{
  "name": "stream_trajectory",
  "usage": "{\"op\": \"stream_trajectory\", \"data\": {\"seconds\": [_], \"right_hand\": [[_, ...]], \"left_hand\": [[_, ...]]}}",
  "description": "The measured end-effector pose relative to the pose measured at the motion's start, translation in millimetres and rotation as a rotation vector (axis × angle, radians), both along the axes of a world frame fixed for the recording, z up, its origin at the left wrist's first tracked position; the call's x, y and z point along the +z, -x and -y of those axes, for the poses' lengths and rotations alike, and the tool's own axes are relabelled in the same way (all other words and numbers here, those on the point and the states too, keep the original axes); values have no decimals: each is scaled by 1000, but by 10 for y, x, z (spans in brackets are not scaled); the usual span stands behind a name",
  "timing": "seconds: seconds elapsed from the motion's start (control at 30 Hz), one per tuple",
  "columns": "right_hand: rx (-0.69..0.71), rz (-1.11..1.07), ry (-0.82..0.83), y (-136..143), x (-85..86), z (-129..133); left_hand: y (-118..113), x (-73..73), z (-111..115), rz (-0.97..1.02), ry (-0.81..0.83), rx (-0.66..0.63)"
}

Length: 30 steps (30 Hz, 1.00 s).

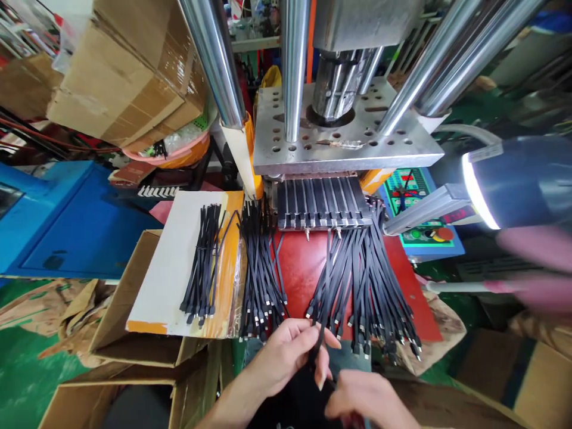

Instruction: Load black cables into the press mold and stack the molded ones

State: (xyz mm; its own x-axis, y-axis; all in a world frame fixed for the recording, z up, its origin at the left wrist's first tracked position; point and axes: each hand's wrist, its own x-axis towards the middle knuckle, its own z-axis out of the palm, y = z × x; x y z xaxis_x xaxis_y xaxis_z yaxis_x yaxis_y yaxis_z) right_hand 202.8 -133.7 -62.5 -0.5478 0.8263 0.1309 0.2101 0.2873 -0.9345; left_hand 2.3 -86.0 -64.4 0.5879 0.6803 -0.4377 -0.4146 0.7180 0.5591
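My left hand (292, 345) pinches a flat black cable (321, 333) between thumb and fingers, near the red plate's front edge. Lower and to its right is my right hand (369, 398), slightly blurred, with its fingers curled in; what they hold, if anything, is hidden. Ahead of both, a fan of black cables (370, 286) with small metal plugs lies on the red plate (299, 262). Another bunch of cables (259, 274) lies left of it. Behind them sits a slotted metal mould (322, 202) under the press.
Steel press columns (295, 71) and a thick plate (348, 156) stand over the mould. At right are a lamp (513, 179) and a control panel (409, 202). More cables (203, 262) lie on a white board (156, 268). Open cardboard boxes (129, 333) stand lower left.
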Motion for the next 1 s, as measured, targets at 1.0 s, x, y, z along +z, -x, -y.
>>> {"op": "stream_trajectory", "data": {"seconds": [1.0], "right_hand": [[-577,-114,-41,567,56,-552]], "left_hand": [[181,838,-854,-822,-1039,51]]}}
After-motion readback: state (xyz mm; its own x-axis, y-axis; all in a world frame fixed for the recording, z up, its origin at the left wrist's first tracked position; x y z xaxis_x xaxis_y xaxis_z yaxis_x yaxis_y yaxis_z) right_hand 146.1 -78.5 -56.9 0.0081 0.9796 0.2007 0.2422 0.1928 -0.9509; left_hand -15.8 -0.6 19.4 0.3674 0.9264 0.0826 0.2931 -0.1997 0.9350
